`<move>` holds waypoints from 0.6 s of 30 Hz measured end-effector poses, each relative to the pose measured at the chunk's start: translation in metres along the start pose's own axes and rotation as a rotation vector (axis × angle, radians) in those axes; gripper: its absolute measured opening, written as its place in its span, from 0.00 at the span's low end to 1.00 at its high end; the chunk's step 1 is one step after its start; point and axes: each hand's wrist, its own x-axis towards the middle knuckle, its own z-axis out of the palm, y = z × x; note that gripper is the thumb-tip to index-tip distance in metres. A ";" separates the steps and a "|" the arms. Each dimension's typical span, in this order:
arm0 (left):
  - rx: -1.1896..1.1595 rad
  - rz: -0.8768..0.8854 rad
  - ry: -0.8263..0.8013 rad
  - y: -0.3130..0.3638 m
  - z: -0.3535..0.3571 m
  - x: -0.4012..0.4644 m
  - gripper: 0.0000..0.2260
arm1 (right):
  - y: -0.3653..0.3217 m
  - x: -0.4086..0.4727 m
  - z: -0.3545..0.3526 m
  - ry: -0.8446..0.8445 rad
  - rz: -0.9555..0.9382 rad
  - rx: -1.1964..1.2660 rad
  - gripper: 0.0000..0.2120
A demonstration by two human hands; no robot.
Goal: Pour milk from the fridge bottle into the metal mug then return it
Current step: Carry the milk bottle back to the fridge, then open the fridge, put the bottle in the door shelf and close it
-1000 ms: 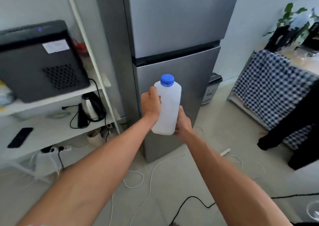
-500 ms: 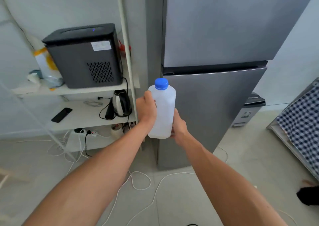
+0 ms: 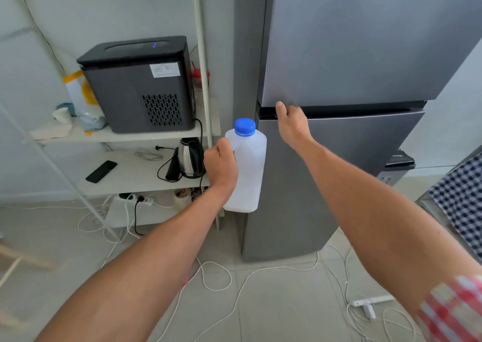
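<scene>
A white plastic milk bottle (image 3: 249,169) with a blue cap is held upright in front of the grey two-door fridge (image 3: 347,54). My left hand (image 3: 220,167) is wrapped around the bottle's left side. My right hand (image 3: 290,123) has its fingers hooked into the dark gap between the upper and lower fridge doors, at the lower door's top left edge. Both doors are closed. The metal mug is not in view.
A white shelf unit (image 3: 125,135) stands left of the fridge with a black appliance (image 3: 140,86), a steel kettle (image 3: 190,157) and a phone (image 3: 101,171). White cables (image 3: 216,276) and a power strip (image 3: 365,304) lie on the tiled floor. A checked cloth (image 3: 461,198) hangs at right.
My right hand has let go of the bottle and moved up to the gap between the fridge doors. The view has come closer to the fridge and turned left.
</scene>
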 end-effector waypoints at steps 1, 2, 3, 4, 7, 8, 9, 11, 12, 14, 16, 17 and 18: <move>0.005 -0.001 0.002 0.000 0.000 0.002 0.14 | 0.001 0.008 0.002 -0.038 0.034 -0.034 0.25; 0.008 0.000 0.002 -0.001 0.000 0.003 0.15 | 0.003 0.013 0.004 -0.059 0.059 -0.056 0.25; 0.007 0.001 -0.001 -0.002 0.000 0.004 0.15 | 0.005 0.016 0.005 -0.064 0.070 -0.069 0.26; 0.008 0.003 -0.001 -0.002 0.000 0.006 0.15 | 0.006 0.019 0.006 -0.060 0.069 -0.072 0.26; 0.020 0.003 -0.002 -0.005 0.000 0.010 0.15 | 0.008 0.020 0.006 -0.054 0.058 -0.079 0.26; 0.022 0.000 -0.006 -0.006 0.001 0.011 0.16 | 0.007 0.020 0.006 -0.052 0.056 -0.086 0.26; 0.025 -0.003 -0.010 -0.007 0.001 0.010 0.16 | 0.006 0.019 0.005 -0.050 0.054 -0.090 0.27; 0.017 -0.007 -0.030 -0.009 0.001 0.009 0.17 | 0.003 0.018 0.005 -0.046 0.059 -0.088 0.28; 0.012 -0.009 -0.042 -0.009 0.001 0.009 0.17 | 0.002 0.017 0.005 -0.039 0.069 -0.088 0.29; 0.009 -0.016 -0.044 -0.009 0.000 0.007 0.17 | 0.003 0.014 0.007 0.000 0.115 -0.095 0.29; 0.008 -0.026 -0.031 -0.007 -0.001 0.003 0.16 | 0.006 0.010 0.007 0.044 0.190 -0.111 0.31; 0.010 -0.031 -0.024 -0.007 -0.002 0.001 0.16 | 0.006 0.007 0.006 0.054 0.214 -0.116 0.33; 0.011 -0.032 -0.022 -0.008 -0.004 -0.001 0.16 | 0.006 0.004 0.004 0.050 0.221 -0.117 0.35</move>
